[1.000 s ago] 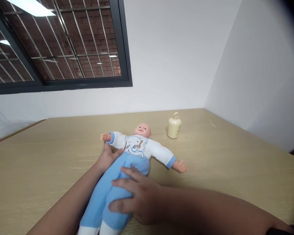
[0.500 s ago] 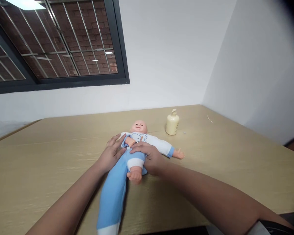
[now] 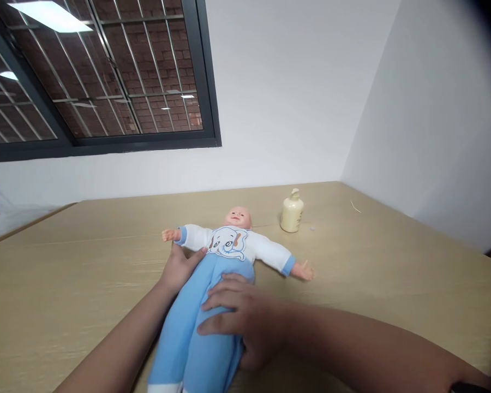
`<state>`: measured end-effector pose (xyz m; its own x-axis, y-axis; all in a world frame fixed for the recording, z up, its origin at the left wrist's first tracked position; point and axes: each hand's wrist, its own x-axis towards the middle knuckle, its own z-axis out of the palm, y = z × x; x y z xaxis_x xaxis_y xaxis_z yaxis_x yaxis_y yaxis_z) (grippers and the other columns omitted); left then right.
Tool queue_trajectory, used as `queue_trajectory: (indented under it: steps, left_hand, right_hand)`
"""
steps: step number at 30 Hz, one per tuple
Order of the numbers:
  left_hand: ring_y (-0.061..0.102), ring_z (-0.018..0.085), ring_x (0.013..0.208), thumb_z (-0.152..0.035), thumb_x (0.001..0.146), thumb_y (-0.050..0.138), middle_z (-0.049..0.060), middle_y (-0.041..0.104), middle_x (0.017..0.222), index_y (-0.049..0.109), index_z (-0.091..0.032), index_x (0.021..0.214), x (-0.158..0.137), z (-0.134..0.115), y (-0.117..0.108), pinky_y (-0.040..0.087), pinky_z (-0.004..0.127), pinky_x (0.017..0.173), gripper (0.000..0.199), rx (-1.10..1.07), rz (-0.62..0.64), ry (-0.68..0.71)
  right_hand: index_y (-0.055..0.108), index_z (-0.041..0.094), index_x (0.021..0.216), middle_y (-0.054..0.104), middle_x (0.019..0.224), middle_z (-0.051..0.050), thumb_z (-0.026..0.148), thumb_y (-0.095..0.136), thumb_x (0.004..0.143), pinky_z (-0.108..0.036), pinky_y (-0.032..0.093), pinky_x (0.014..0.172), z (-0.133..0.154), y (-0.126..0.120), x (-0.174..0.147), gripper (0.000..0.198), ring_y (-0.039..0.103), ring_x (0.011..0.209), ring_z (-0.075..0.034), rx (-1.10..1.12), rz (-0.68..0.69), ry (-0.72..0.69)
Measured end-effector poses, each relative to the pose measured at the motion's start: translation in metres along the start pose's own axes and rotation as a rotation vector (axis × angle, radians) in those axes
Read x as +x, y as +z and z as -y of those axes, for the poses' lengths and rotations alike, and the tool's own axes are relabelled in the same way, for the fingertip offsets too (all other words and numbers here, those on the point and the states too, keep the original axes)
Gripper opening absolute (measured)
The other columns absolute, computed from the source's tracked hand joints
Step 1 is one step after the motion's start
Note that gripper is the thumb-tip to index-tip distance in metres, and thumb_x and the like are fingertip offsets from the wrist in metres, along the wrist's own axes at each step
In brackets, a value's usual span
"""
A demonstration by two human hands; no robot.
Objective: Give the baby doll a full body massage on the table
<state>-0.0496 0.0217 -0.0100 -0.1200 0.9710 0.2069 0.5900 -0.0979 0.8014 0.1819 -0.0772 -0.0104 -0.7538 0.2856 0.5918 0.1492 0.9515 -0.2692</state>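
A bald baby doll (image 3: 228, 243) lies on its back in the head view, in a white top with a cartoon animal face and light blue trousers. Its arms are spread out, and its legs point toward me. My left hand (image 3: 182, 267) rests along the doll's side, open, its thumb on the waist; the doll's arm partly hides the other fingers. Over the thigh nearer the right, my right hand (image 3: 245, 314) is curved around the trouser leg with fingers apart on top. The doll's feet are out of view at the bottom.
On the pale wooden table (image 3: 364, 273), a cream pump bottle (image 3: 292, 212) stands behind the doll's outstretched arm on the right. A thin pale strand (image 3: 355, 207) lies further right. White walls and a barred window (image 3: 126, 71) border the table's far side.
The doll's bent leg has been straightened toward me, my right hand moving down with it. Its arm on the left, earlier folded over the belly, now stretches outward. My left hand stays at its side.
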Motion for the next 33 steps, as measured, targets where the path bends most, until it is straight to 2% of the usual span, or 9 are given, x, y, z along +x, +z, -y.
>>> queue_trajectory:
  steps: [3,7,9,11,15,19,24,27,33]
  left_hand:
    - [0.067,0.036,0.103,-0.068,0.081,0.057,0.016,0.072,0.107,0.061,-0.014,0.112,0.004,0.002,-0.004,0.048,0.04,0.081,0.062,0.143,0.095,-0.007]
    - [0.068,0.036,0.09,-0.073,0.087,0.038,0.013,0.073,0.09,0.066,-0.017,0.087,0.006,0.0,-0.01,0.043,0.038,0.069,0.063,0.346,0.211,-0.066]
    - [0.067,0.035,0.091,-0.073,0.089,0.035,0.011,0.074,0.091,0.068,-0.019,0.086,0.005,-0.003,-0.012,0.042,0.036,0.069,0.063,0.395,0.21,-0.065]
    - [0.067,0.032,0.087,-0.071,0.09,0.034,0.01,0.074,0.087,0.07,-0.021,0.082,0.002,-0.006,-0.013,0.041,0.035,0.068,0.062,0.397,0.225,-0.042]
    - [0.066,0.027,0.079,-0.068,0.091,0.036,0.005,0.074,0.076,0.07,-0.022,0.075,-0.006,-0.013,-0.014,0.04,0.033,0.065,0.059,0.352,0.22,-0.01]
    - [0.066,0.025,0.077,-0.065,0.09,0.043,0.002,0.073,0.074,0.072,-0.022,0.08,-0.011,-0.016,-0.013,0.043,0.032,0.066,0.053,0.246,0.161,0.03]
    - [0.067,0.028,0.099,-0.062,0.084,0.057,0.004,0.076,0.104,0.075,-0.02,0.101,-0.014,-0.017,-0.01,0.049,0.034,0.084,0.048,-0.023,0.154,0.122]
    - [0.065,0.03,0.106,-0.063,0.079,0.061,0.008,0.074,0.113,0.072,-0.019,0.113,-0.015,-0.017,-0.008,0.051,0.038,0.089,0.056,-0.08,0.196,0.11]
    - [0.067,0.032,0.105,-0.061,0.07,0.075,0.013,0.073,0.109,0.064,-0.015,0.124,-0.017,-0.016,-0.006,0.053,0.042,0.091,0.072,-0.207,0.246,0.037]
  right_hand:
    - [0.062,0.027,0.121,0.062,0.132,-0.005,0.044,0.073,0.069,-0.05,0.013,0.12,0.004,0.003,0.002,0.055,0.051,0.129,-0.028,0.012,-0.006,0.006]
    - [0.065,0.021,0.108,0.07,0.114,-0.008,0.057,0.071,0.075,-0.039,0.037,0.108,-0.008,-0.004,0.002,0.049,0.063,0.11,-0.023,0.146,-0.174,0.032]
    - [0.065,0.019,0.094,0.072,0.093,-0.006,0.052,0.067,0.082,-0.033,0.047,0.089,-0.017,-0.011,0.002,0.034,0.065,0.091,-0.02,0.072,-0.261,0.207]
    - [0.062,0.02,0.079,0.067,0.076,-0.003,0.045,0.063,0.087,-0.03,0.045,0.072,-0.024,-0.02,0.003,0.026,0.06,0.074,-0.017,-0.095,-0.265,0.452]
    - [0.057,0.02,0.068,0.062,0.067,-0.002,0.054,0.051,0.093,-0.029,0.034,0.059,-0.025,-0.036,0.007,0.043,0.053,0.064,-0.016,-0.321,-0.072,0.772]
    - [0.062,0.019,0.066,0.063,0.065,-0.008,0.074,0.025,0.093,-0.032,0.035,0.058,-0.024,-0.047,0.01,0.071,0.055,0.061,-0.02,-0.379,0.173,0.998]
    - [0.069,0.018,0.073,0.067,0.072,-0.012,0.081,0.017,0.088,-0.036,0.043,0.063,-0.028,-0.053,0.009,0.084,0.063,0.07,-0.027,-0.341,0.308,1.111]
    - [0.071,0.018,0.08,0.07,0.077,-0.012,0.08,0.02,0.089,-0.038,0.046,0.067,-0.029,-0.05,0.005,0.081,0.064,0.073,-0.028,-0.26,0.233,1.118]
    - [0.069,0.019,0.101,0.073,0.091,-0.012,0.079,0.042,0.085,-0.041,0.049,0.075,-0.039,-0.027,-0.006,0.068,0.067,0.083,-0.029,-0.022,-0.134,1.089]
